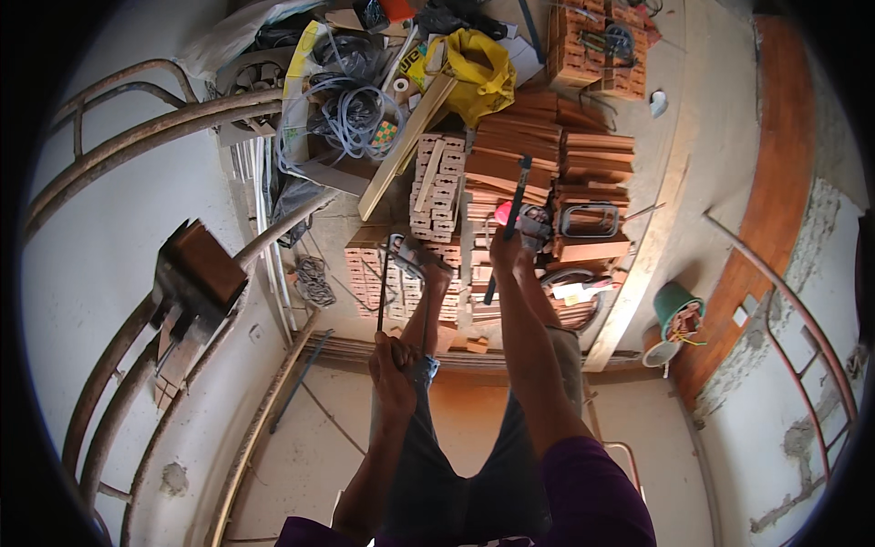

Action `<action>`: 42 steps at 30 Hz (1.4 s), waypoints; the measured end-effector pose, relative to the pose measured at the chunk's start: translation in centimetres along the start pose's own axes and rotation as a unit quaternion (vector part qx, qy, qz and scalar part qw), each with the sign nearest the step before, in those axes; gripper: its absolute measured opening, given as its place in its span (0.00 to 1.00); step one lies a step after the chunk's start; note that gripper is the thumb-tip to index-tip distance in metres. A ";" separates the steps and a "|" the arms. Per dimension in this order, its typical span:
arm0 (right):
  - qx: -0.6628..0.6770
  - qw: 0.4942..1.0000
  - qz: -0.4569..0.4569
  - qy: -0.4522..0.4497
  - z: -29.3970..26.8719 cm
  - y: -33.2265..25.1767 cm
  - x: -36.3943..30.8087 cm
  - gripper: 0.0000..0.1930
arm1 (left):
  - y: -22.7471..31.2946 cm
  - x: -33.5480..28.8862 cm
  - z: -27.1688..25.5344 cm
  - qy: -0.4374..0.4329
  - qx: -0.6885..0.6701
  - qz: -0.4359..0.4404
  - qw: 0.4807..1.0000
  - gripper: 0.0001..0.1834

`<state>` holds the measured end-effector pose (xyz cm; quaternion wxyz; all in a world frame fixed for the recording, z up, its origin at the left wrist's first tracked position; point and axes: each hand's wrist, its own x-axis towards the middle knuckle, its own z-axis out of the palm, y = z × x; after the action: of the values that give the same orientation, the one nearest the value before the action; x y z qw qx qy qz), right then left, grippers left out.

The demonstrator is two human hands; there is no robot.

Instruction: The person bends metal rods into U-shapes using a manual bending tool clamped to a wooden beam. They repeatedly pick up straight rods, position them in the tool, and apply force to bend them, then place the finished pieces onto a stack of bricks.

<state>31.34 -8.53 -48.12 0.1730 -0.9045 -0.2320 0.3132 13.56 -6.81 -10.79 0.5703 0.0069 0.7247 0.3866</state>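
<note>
From where I stand, taking twelve o'clock as straight ahead of the person, the right hand (507, 248) is just past twelve, its fingers closed about a long, slim, black bar-like tool (517, 201). The tool looks dark and matt along its length, mostly straight and narrow, with a slightly thicker, blunt end pointing up toward half past twelve; its other end pokes out below the fist, tilted a little toward eleven. I can't make out what the blunt end is for sure.

The left hand (392, 358) is at eleven, curled into a fist around a thin, straight, dark rod (384, 296) that stands up from it almost toward twelve. The rod is plainer and finer than the tool, and the fist hides its lower part.

Beyond the hands, toward twelve, lie stacked orange-red clay tiles (515, 137), with pale, notched terracotta bricks (436, 187) just to their left. Farther out at twelve sits a crumpled yellow plastic bag (483, 77); near half past eleven, a coil of clear plastic hose (360, 123). Between one and two stands a green plastic bucket (676, 305) with reddish pieces inside.
</note>
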 end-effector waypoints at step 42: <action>-0.092 0.861 -0.277 -0.416 -21.2 -23.6 -16.9 0.21 | 1.7 3.9 -0.4 -0.247 0.309 0.075 0.915 0.16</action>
<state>25.99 -1.38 -13.33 0.0559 -0.6006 -0.5512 0.5765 11.08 -4.06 -13.03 0.6701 0.3324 0.6413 0.1709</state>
